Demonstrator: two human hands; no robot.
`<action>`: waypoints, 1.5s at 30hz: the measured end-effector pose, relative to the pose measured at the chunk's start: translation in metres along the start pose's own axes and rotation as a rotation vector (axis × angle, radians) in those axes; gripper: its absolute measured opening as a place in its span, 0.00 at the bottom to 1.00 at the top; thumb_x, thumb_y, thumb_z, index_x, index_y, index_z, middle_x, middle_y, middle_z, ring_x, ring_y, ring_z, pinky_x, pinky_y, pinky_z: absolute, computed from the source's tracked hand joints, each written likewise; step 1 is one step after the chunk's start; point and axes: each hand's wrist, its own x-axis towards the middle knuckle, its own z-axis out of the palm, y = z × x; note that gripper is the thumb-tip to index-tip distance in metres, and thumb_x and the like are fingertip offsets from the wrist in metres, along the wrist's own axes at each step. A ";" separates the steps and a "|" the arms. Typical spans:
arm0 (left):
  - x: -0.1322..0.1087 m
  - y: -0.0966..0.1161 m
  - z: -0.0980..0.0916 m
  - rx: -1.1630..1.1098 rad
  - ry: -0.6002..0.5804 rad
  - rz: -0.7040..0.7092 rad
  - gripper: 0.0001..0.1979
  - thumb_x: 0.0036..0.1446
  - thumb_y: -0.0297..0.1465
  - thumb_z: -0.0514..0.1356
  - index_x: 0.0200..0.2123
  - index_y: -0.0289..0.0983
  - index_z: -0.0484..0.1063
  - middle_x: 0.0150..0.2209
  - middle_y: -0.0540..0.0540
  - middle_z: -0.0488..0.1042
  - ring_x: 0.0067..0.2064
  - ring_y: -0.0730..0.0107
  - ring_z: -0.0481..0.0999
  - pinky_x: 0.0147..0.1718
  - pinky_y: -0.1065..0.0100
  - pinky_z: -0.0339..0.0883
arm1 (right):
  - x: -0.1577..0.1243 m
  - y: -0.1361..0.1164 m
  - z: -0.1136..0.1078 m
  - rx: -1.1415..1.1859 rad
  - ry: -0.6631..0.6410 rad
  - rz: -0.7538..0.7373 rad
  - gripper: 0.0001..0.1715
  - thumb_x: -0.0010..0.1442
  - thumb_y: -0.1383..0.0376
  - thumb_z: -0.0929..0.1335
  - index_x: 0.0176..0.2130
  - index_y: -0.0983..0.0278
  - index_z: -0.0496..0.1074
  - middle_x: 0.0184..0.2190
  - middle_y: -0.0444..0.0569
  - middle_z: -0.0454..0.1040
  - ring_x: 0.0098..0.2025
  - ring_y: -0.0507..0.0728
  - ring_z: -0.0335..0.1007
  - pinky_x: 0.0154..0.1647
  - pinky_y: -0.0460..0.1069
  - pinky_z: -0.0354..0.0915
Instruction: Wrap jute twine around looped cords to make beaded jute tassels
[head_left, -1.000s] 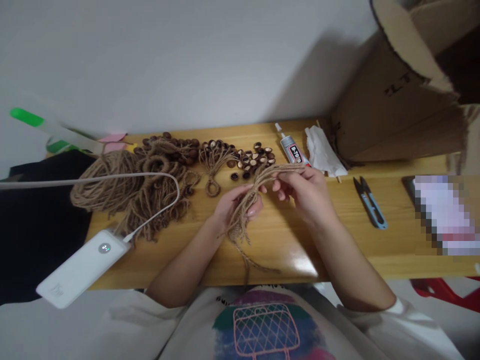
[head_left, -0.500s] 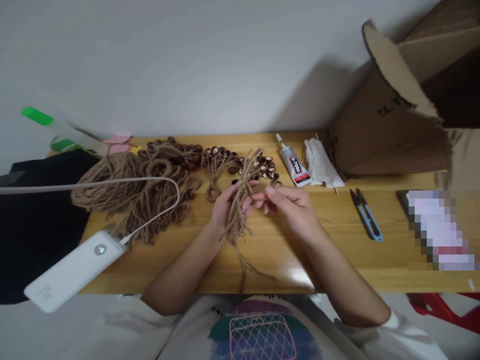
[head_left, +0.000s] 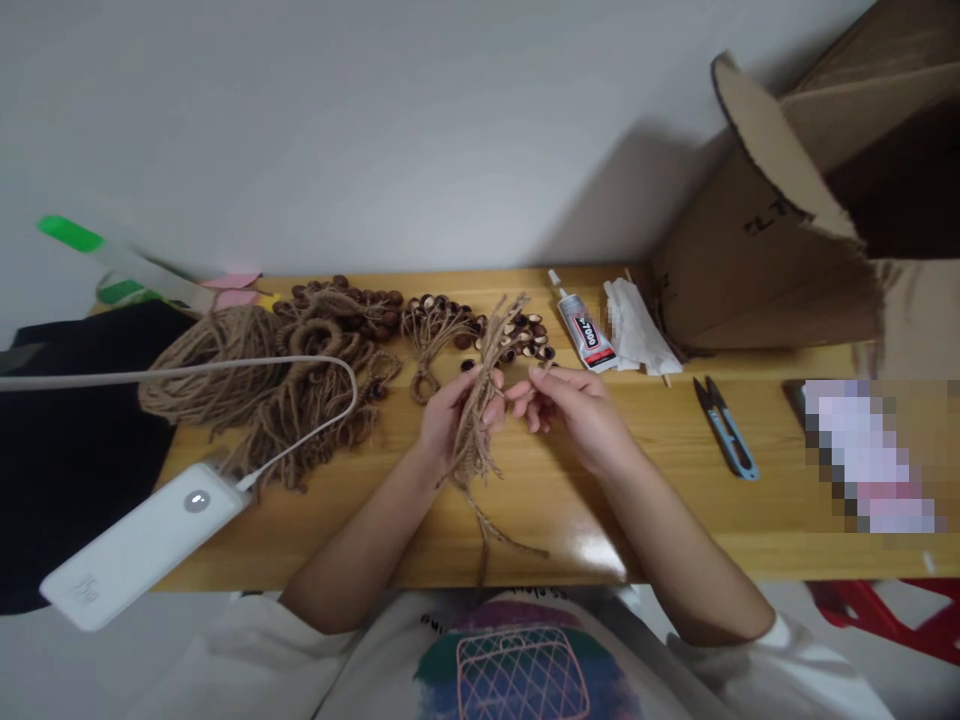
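My left hand (head_left: 444, 420) is closed around a bundle of jute twine (head_left: 480, 415), whose loose ends stick up past the fingers and trail down over the table. Just right of the bundle, my right hand (head_left: 581, 405) has thumb and fingers pinched together; whatever is between them is too small to make out. Beyond the hands lie several brown nut shell halves (head_left: 534, 338), some showing pale insides. Left of them rests a looped twine piece (head_left: 425, 375) with shells at its strand ends.
A twine ball (head_left: 214, 370) and knotted twine pieces (head_left: 300, 425) lie left, under the cable of a white power bank (head_left: 146, 545). A glue tube (head_left: 585, 330), white tissue (head_left: 641, 330), thread snips (head_left: 726, 428), a blurred phone (head_left: 862, 455) and a cardboard box (head_left: 765, 270) are on the right.
Both hands stay almost in place, the left still around the twine bundle and the right still pinching. The whole view has shifted slightly.
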 end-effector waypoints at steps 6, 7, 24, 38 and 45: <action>-0.002 -0.006 0.007 0.267 0.091 0.225 0.15 0.52 0.40 0.59 0.26 0.33 0.70 0.14 0.51 0.66 0.15 0.78 0.61 0.15 0.75 0.51 | 0.005 0.001 -0.004 -0.142 0.204 -0.124 0.18 0.49 0.52 0.70 0.31 0.64 0.71 0.27 0.45 0.72 0.25 0.49 0.64 0.26 0.45 0.60; -0.002 -0.008 0.007 0.311 0.137 0.262 0.15 0.50 0.41 0.61 0.26 0.33 0.70 0.14 0.51 0.67 0.16 0.78 0.62 0.15 0.75 0.51 | 0.004 0.001 -0.004 -0.197 0.304 -0.221 0.17 0.49 0.53 0.70 0.33 0.64 0.70 0.29 0.45 0.72 0.28 0.50 0.65 0.30 0.45 0.61; -0.001 -0.013 0.004 0.587 0.141 0.370 0.16 0.51 0.42 0.60 0.23 0.35 0.67 0.15 0.53 0.67 0.17 0.78 0.63 0.16 0.75 0.53 | -0.004 -0.006 -0.008 -0.151 -0.071 -0.021 0.16 0.52 0.55 0.70 0.25 0.65 0.67 0.21 0.42 0.68 0.20 0.47 0.61 0.22 0.44 0.58; -0.005 -0.010 0.012 0.466 0.183 0.254 0.15 0.44 0.42 0.60 0.20 0.35 0.66 0.14 0.52 0.66 0.15 0.77 0.63 0.14 0.73 0.55 | -0.005 -0.014 -0.006 -0.306 0.073 -0.082 0.21 0.43 0.52 0.74 0.23 0.68 0.71 0.11 0.34 0.53 0.16 0.44 0.41 0.18 0.44 0.39; -0.011 -0.004 0.018 0.432 0.089 0.222 0.16 0.46 0.42 0.59 0.19 0.35 0.65 0.13 0.52 0.64 0.14 0.78 0.61 0.14 0.73 0.51 | -0.003 -0.013 0.000 -0.180 0.111 -0.160 0.21 0.40 0.53 0.76 0.20 0.66 0.69 0.12 0.36 0.57 0.16 0.44 0.44 0.16 0.43 0.42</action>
